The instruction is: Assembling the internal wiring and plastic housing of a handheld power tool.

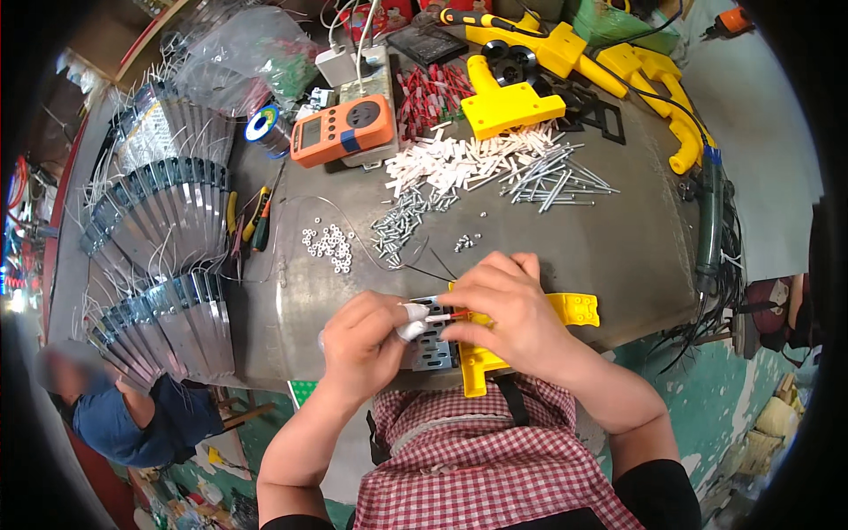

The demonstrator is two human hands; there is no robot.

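At the table's near edge, my left hand (364,336) is closed, its thumb and a finger wrapped in white tape, pinching a thin white sleeve or wire (438,318). Across from it, my right hand (512,305) has its fingers bent around a short red wire (460,314) in line with the white piece; the fingers hide part of it. Beneath both hands lies a slotted metal plate (433,353), set against a yellow plastic housing half (576,309). My right hand and forearm cover the middle of that housing.
White tubes (477,159), long screws (561,181), short screws (402,225) and nuts (329,247) lie in piles beyond my hands. An orange meter (343,131) stands behind. Wired metal strips (168,322) fan out at left. Yellow tool housings (512,106) fill the back right. A person (141,420) sits at lower left.
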